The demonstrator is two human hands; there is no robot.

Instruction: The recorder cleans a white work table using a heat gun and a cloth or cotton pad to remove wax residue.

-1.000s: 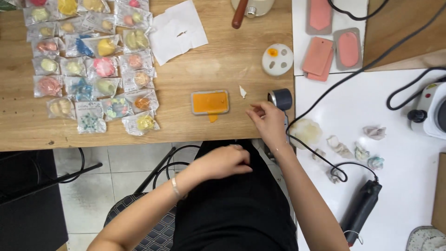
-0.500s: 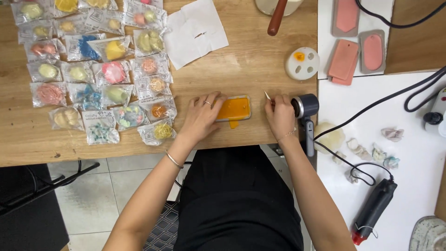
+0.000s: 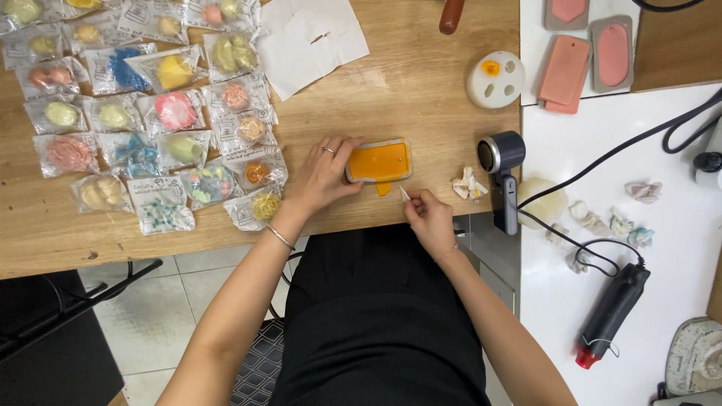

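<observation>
Left hand (image 3: 325, 174) flat on the wooden desk (image 3: 406, 98), fingers spread and curled against the left end of a small rectangular mould (image 3: 378, 161) filled with orange material; a ring on one finger, a thin bracelet at the wrist. Mould lying near the front edge of the desk, roughly in the middle, with a small orange drip (image 3: 383, 188) spilled just below its lower rim. Right hand (image 3: 429, 216) closed in a pinch around a thin pale pointed tool (image 3: 404, 194), tip aimed up and left toward the orange drip, close to it; touching or not, cannot tell. Right hand itself hanging at the desk's front edge, partly over the lap.

Just right of the right hand, a small heap of crumpled pale scraps (image 3: 468, 184). Beside that, at the desk's right edge, a dark grey handheld lamp-like device (image 3: 502, 169) with a round head. Further back, a white round mould (image 3: 495, 79) with one orange-filled cavity. At the far left, rows of clear plastic bags (image 3: 143, 113) holding small coloured pieces: pink, yellow, blue, green. Behind the orange mould, white paper sheets (image 3: 308, 41). On the adjoining white surface (image 3: 639, 286) to the right, pink moulds (image 3: 587, 53), black cables, a black heat tool with a red tip (image 3: 609, 316), and more small pale scraps.
</observation>
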